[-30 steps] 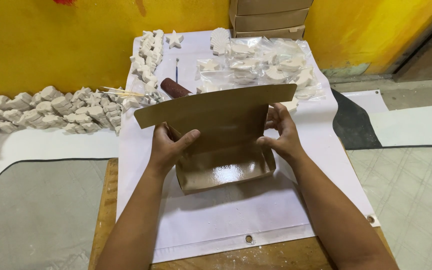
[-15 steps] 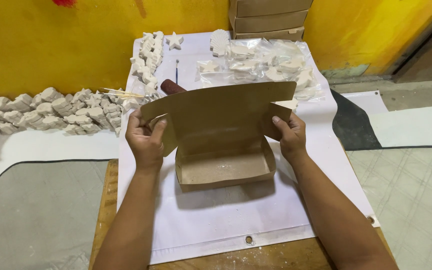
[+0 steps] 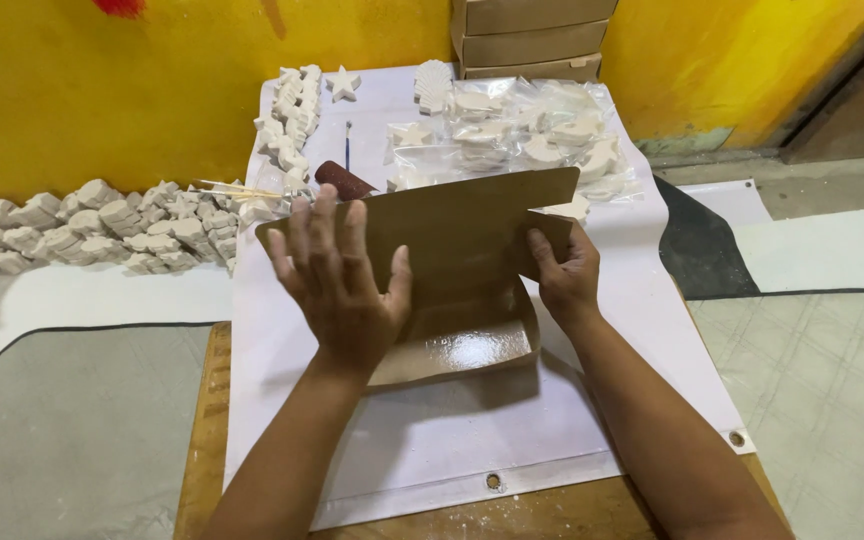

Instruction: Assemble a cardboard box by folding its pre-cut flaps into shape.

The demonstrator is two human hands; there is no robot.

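Note:
A brown cardboard box [image 3: 462,345] with a shiny inner lining sits on a white sheet [image 3: 432,440] over a wooden table. Its lid [image 3: 452,225] stands raised and leans toward me. My left hand [image 3: 337,285] lies flat with spread fingers on the lid's left part, pressing it. My right hand [image 3: 562,275] grips the folded side flap at the lid's right end. The inside of the box looks bare where it shows.
White plaster figures [image 3: 287,135] lie in rows at the sheet's far left, more [image 3: 72,230] line the yellow wall. Bagged plaster shapes [image 3: 512,135] sit far right, with stacked brown boxes [image 3: 532,35] behind. A thin brush [image 3: 348,145] and a dark brown block [image 3: 344,180] lie behind the lid.
My left hand moved from the lid's left edge onto its front face. The lid tilted further toward me over the box. My right hand stayed on the right flap.

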